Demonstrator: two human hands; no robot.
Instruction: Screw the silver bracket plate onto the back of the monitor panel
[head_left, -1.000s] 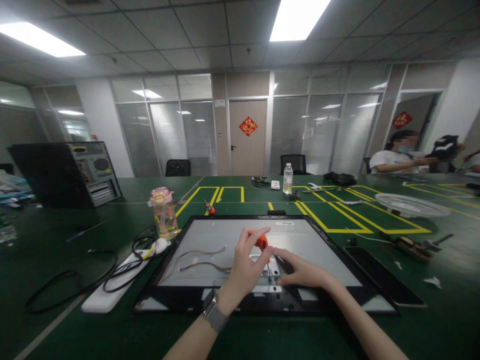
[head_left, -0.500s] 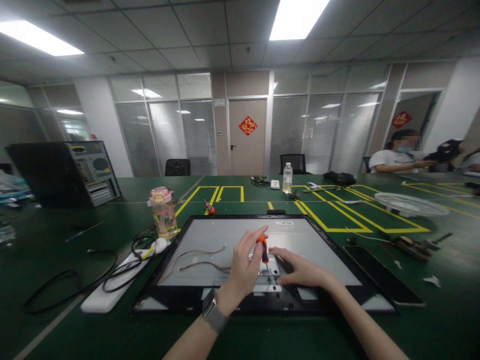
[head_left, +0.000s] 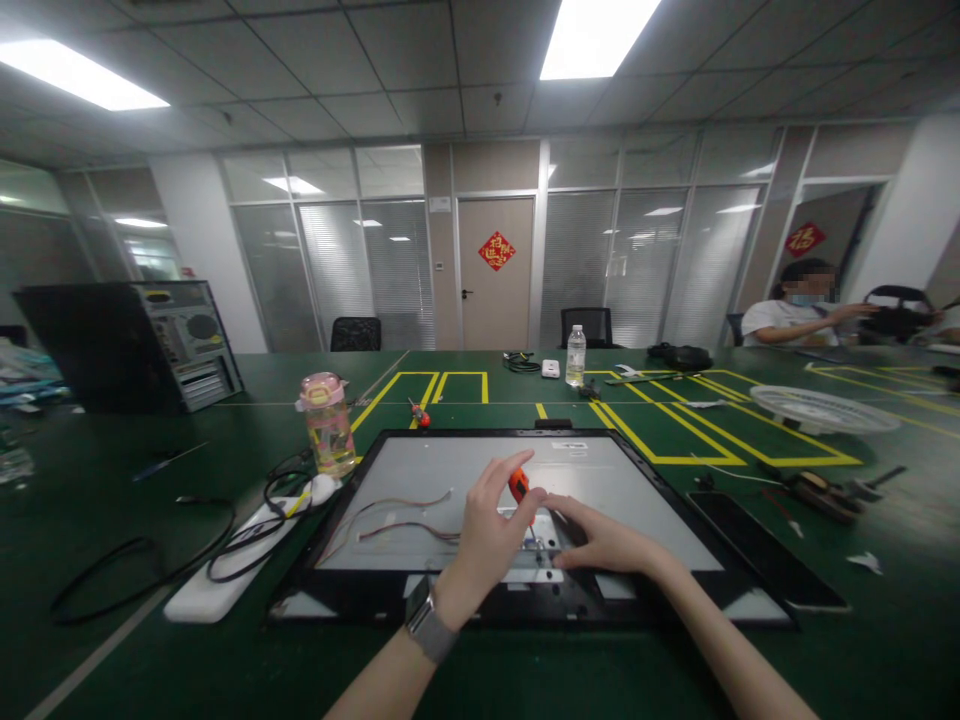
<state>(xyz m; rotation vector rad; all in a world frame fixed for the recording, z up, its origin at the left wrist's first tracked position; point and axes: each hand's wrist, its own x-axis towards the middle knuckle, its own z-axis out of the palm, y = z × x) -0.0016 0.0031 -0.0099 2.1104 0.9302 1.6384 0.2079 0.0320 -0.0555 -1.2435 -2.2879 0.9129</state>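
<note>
A large flat screen panel (head_left: 442,470) with a black frame lies face down or up, I cannot tell, in front of me. My left hand (head_left: 495,520), with a watch on its wrist, grips the orange and black handle of a screwdriver (head_left: 519,485). The screwdriver points down at a small metal bracket (head_left: 536,575) near the panel's front edge. My right hand (head_left: 607,538) rests beside the bracket, thumb and fingers apart, fingertips close to the left thumb. The screwdriver's tip is too small to make out. Thin wires (head_left: 409,528) lie on the panel left of my hands.
Left of the panel are a white power strip (head_left: 217,585), black cables and a pink-lidded bottle (head_left: 326,430). To the right lie a black phone-like slab (head_left: 765,550) and a brown tool (head_left: 821,495). A computer case (head_left: 127,345) stands far left; a person (head_left: 795,320) sits far right.
My left fingers have shifted round the screwdriver handle, the thumb moving rightward across it, and the handle leans a little more left. The right hand stays nearly still. The far person's arms have moved.
</note>
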